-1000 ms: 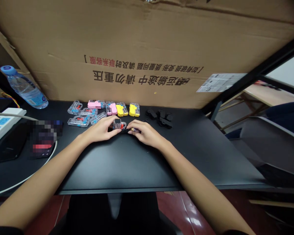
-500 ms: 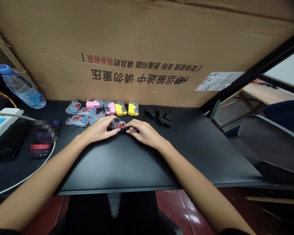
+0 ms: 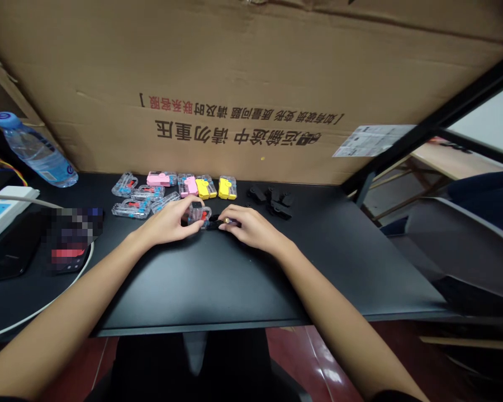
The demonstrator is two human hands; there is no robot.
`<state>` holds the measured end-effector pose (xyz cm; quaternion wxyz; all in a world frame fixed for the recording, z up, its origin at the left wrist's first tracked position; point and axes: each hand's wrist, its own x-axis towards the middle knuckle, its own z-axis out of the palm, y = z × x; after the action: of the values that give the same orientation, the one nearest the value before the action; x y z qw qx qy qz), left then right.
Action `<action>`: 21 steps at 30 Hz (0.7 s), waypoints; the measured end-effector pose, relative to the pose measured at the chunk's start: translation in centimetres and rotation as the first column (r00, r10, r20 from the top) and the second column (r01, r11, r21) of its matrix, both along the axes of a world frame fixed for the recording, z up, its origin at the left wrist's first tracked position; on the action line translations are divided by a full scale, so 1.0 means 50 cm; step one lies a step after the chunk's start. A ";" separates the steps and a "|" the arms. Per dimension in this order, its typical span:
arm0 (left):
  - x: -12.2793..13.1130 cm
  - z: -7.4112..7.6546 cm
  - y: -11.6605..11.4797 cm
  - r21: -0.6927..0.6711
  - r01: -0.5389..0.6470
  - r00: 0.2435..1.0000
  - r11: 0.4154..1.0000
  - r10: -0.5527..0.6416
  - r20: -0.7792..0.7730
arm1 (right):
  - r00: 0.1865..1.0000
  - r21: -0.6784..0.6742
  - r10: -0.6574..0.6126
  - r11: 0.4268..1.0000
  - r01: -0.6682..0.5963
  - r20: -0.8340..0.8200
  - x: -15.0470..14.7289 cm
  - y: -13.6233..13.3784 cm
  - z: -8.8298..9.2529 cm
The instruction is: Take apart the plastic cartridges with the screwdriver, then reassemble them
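My left hand (image 3: 176, 220) is closed around a small clear plastic toy piece (image 3: 199, 213) with a dark cap on top and a red part inside. My right hand (image 3: 251, 226) pinches a small dark piece with a brass-coloured end (image 3: 227, 221), mostly covered by the fingers. Between the hands, a black part (image 3: 214, 222) lies against the clear piece; whether the two are joined I cannot tell. Just behind my left hand are several similar clear pieces (image 3: 131, 208) with blue and red insides. Pink-and-clear pieces (image 3: 161, 178) and yellow-and-clear pieces (image 3: 227, 187) sit farther back.
Several black plastic parts (image 3: 279, 209) lie right of my hands on the black table (image 3: 184, 290). A cardboard sheet (image 3: 243, 67) stands along the back. At left are a water bottle (image 3: 37, 151), a white power strip (image 3: 4, 204), a white cable (image 3: 93, 251) and a phone (image 3: 10, 251).
My right hand has shifted slightly right, away from my left hand, and more of the black part between them shows. The clear piece remains in my left hand.
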<state>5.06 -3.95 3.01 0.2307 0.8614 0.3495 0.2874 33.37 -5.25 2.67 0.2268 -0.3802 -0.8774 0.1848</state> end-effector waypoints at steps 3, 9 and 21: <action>-0.001 0.004 -0.004 -0.053 -0.056 0.998 0.997 0.057 0.025 | 0.998 0.018 -0.044 0.999 0.044 -0.039 0.028 0.008 0.014; 0.008 0.004 -0.008 -0.078 -0.081 0.995 0.994 0.086 0.055 | 0.869 0.117 -0.485 0.861 0.494 -0.099 0.107 0.029 0.039; 0.018 -0.004 -0.011 0.135 -0.122 0.985 0.983 0.137 -0.108 | 0.706 0.023 -0.646 0.742 0.670 0.292 0.161 0.044 0.038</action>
<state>5.96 -4.47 2.81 0.1351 0.8652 0.3986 0.2725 41.44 -3.05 4.58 0.1344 -0.6993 -0.6984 0.0726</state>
